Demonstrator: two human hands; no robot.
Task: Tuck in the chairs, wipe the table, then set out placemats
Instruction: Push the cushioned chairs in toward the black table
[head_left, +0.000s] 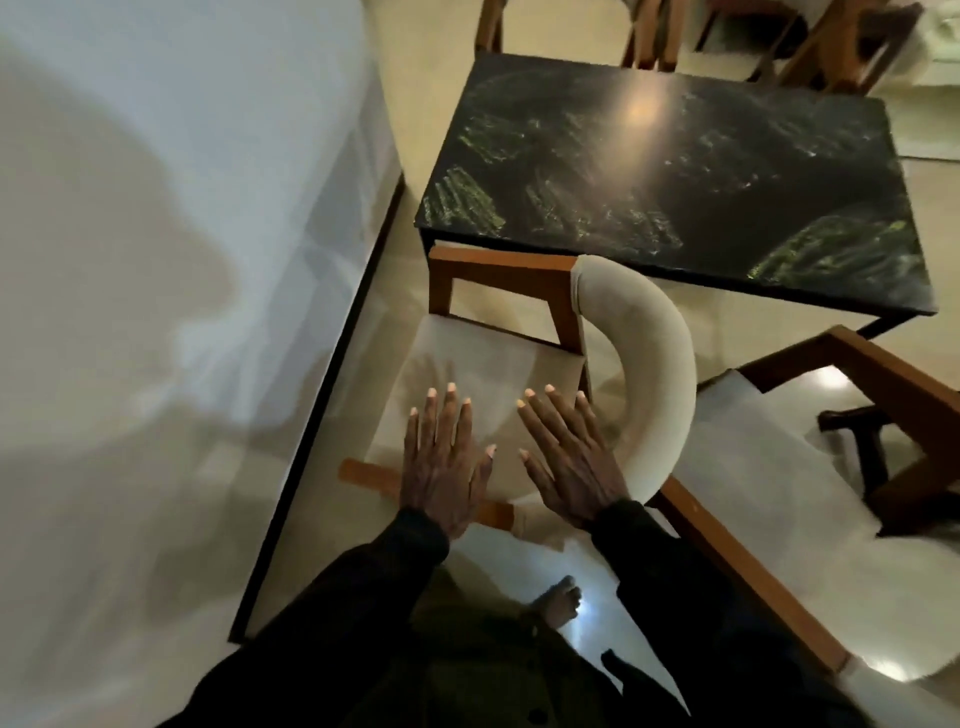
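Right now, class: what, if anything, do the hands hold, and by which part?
Nothing. The left hand and right hand are both flat, fingers straight, over the chair, gripping no part.

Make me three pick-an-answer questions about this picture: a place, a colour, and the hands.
1. Where is the cream-cushioned wooden chair by the hands? A) under the table B) on the table C) pulled out, not tucked in
2. What colour is the rectangular stone tabletop? A) white B) black with green streaks C) red
3. The left hand and right hand are? A) open, fingers straight B) holding cloth C) fists
C: its whole seat shows outside the tabletop. B: green patches on black. A: fingers spread, holding nothing.
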